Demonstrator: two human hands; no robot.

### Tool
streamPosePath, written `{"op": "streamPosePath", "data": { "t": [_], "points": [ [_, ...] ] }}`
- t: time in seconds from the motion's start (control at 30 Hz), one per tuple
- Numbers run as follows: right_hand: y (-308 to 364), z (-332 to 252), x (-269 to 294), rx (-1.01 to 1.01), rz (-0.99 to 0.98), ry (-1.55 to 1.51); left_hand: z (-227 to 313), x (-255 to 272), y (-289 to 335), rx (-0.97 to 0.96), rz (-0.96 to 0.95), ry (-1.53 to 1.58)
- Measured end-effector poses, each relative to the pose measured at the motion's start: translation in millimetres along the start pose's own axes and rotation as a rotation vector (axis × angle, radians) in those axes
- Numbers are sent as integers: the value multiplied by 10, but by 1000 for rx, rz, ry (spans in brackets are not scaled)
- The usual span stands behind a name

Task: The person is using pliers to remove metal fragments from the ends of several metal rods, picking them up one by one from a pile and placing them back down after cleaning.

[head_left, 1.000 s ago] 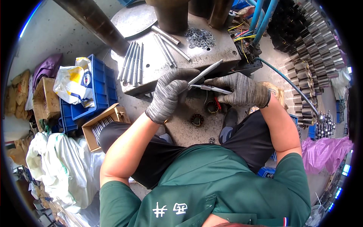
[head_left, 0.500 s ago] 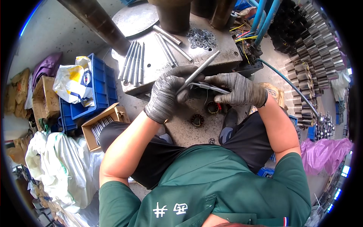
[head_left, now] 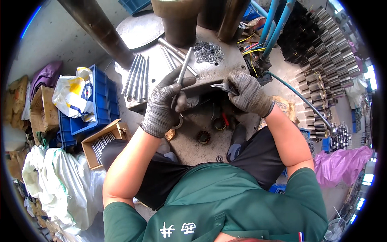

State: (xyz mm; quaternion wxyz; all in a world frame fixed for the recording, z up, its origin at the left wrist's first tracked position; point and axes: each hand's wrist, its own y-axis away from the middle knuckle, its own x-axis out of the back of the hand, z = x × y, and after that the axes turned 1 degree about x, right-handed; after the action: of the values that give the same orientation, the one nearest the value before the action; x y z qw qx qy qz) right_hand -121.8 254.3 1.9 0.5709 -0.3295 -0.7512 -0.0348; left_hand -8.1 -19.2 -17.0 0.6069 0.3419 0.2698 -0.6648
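In grey knit gloves, both my hands are raised over the near edge of a metal machine table (head_left: 219,76). My left hand (head_left: 161,105) is closed round a slim metal shaft (head_left: 185,66), which tilts up and away from me. In my right hand (head_left: 250,96) is a pair of pliers (head_left: 221,86); their narrow jaws point left toward the shaft, with a gap between. My palm and fingers hide the plier handles. Beyond my hands, several similar shafts (head_left: 136,77) lie on the table beside a heap of small metal rings (head_left: 208,52).
Thick dark columns (head_left: 96,30) rise from the machine. Blue crates (head_left: 105,99) and a carton of rods (head_left: 100,147) stand left. Colored wires and blue hoses (head_left: 269,28) are at the right, with stacked metal cylinders (head_left: 318,86) beyond. Round parts (head_left: 203,137) lie on the floor between my feet.
The pliers have come away from the shaft, and my right hand now holds them apart from it. The shaft in my left hand has swung more upright.
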Motion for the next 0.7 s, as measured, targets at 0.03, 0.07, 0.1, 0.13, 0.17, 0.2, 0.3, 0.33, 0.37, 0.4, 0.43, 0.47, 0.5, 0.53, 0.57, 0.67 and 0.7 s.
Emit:
{"op": "streamPosePath", "data": {
  "t": [0.03,0.07,0.1,0.13,0.17,0.2,0.3,0.33,0.37,0.4,0.43,0.47,0.5,0.53,0.57,0.67,0.7],
  "points": [
    [-19,39,-26,-4,18,34,2,-38,0,-3,-4,2],
    [-45,66,-47,-2,18,39,-9,-81,-6,-2,90,-14],
    [-96,72,-79,26,18,44,-16,-103,-2,-4,189,-31],
    [-140,70,-95,54,18,48,-23,-111,1,-11,189,-30],
    [-169,57,-89,6,-56,131,-31,-114,1,-25,180,-19],
    [-196,58,-103,8,-56,134,-36,-115,-1,-37,168,-9],
    [-277,116,-219,15,-15,198,-48,-109,-13,-68,132,-37],
    [-308,135,-244,17,-16,200,-49,-114,-16,-67,137,-37],
    [-344,149,-260,-36,-39,195,-52,-117,-19,-70,136,-36],
    [-369,174,-283,-89,-63,189,-65,-112,-18,-70,145,-42],
    [-392,203,-301,-73,-34,199,-79,-106,-19,-69,153,-48],
    [-403,218,-302,-72,-37,201,-93,-102,-27,-71,154,-45],
    [-446,182,-288,-86,-66,223,-94,-100,-22,-64,166,-55],
    [-479,161,-286,-101,-96,246,-93,-93,-19,-57,178,-66],
    [-498,162,-306,-82,-115,257,-97,-72,-19,-47,172,-44],
    [-468,77,-298,-44,-63,253,-139,8,-38,-24,171,-83],
    [-448,81,-332,-22,-25,258,-141,22,-43,-26,158,-72]
  ]
}}
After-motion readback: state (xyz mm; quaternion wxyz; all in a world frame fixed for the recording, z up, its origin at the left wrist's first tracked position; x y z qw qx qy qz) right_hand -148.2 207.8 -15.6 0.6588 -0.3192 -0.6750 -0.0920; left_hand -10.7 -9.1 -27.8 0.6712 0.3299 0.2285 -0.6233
